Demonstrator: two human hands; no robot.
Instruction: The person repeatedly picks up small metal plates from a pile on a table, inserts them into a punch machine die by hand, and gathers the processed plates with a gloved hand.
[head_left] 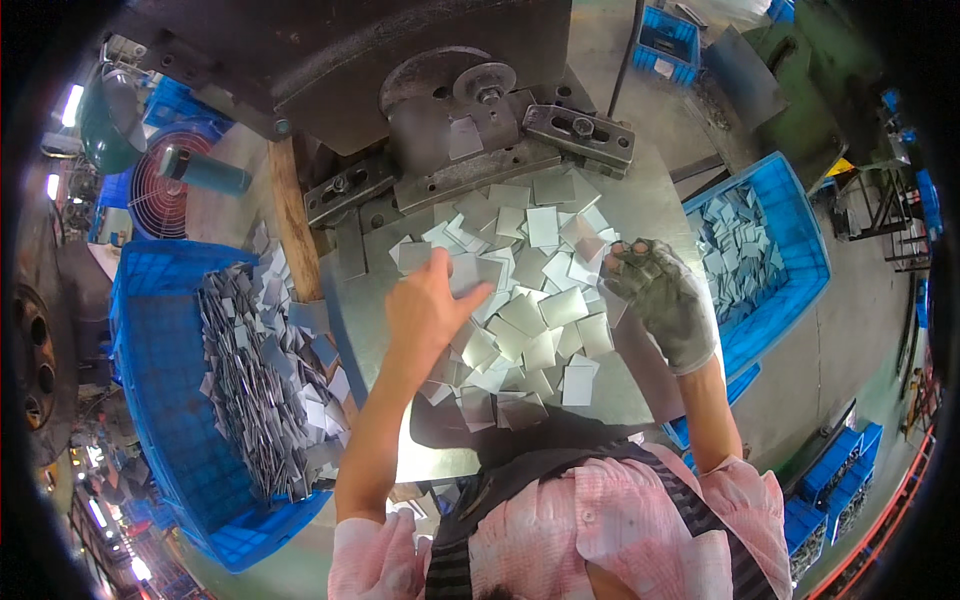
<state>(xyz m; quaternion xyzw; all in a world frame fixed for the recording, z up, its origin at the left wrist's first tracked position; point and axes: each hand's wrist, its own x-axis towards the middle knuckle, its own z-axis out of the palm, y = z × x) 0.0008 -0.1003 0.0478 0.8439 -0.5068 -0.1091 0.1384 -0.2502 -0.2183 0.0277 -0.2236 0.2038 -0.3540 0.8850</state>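
Metal plates (520, 318) lie heaped on a bench (365, 305) before a dark machine (350, 95), the bare left hand (432, 300) over them, thumb and fingers parted, the gloved right hand (662, 305) alongside, half-curled; either's grip is unclear.

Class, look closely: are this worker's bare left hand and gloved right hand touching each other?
Apart. The head view shows a wide gap between the left hand and the gloved right hand, with loose metal plates visible in between.

From my remote feed, I see a pink checked shirt (580, 505) under dark striped apron straps (696, 505). A soiled fingertipless glove (682, 328) covers the right hand (660, 300).
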